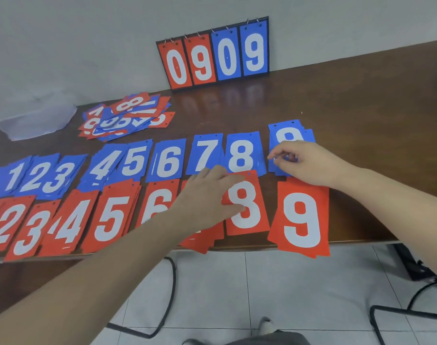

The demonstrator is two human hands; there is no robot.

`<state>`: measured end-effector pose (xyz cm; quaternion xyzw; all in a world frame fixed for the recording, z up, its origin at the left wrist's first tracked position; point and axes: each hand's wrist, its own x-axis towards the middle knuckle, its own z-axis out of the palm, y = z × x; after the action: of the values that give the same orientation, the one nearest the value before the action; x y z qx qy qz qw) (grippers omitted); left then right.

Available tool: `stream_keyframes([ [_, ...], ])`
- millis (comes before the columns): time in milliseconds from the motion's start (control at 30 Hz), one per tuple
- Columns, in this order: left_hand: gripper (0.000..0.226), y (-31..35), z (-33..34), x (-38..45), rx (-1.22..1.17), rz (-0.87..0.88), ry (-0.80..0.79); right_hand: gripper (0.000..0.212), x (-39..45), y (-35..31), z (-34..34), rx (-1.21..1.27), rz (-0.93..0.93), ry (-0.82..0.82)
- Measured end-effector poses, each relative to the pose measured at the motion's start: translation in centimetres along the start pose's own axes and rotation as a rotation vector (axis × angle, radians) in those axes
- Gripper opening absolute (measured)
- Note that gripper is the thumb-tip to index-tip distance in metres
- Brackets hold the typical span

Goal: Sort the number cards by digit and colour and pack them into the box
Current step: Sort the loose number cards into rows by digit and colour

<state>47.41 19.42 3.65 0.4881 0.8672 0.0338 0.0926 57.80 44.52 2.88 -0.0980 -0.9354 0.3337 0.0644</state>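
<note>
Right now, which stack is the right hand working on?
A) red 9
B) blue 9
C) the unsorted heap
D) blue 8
B: the right hand pinches the edge of the blue 9 stack, while the left hand rests on the red 8 card.

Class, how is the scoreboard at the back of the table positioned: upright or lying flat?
Upright: the scoreboard stands at the wall, its face showing 0909.

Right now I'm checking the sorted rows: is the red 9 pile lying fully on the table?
No, the red 9 pile juts past the table's near edge, its lower end over the floor tiles.
</note>
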Motion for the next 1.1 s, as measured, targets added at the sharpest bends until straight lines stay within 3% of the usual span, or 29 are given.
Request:
stream_keyframes([
  [167,0.061,0.3,-0.7,-0.2,0.112,0.184,-0.122,0.016,0.3,-0.4,0.1,0.018,-0.024,0.019],
  [367,0.059,0.2,0.0,-0.3,0.084,0.267,-0.046,0.016,1.3,-0.8,0.7,0.052,-0.036,0.012],
  [467,0.054,-1.0,-1.0,-0.3,0.006,0.169,0.063,0.018,2.2,-1.4,1.1,0.074,-0.037,0.014],
  [633,0.045,-6.1,-3.1,0.1,-0.094,-0.015,0.071,0.017,4.6,-3.2,2.3,0.094,-0.038,0.024],
  [1100,0.033,-30.3,-5.9,1.0,-0.161,-0.187,0.228,0.015,19.1,-14.3,8.8,-0.056,-0.011,-0.081],
])
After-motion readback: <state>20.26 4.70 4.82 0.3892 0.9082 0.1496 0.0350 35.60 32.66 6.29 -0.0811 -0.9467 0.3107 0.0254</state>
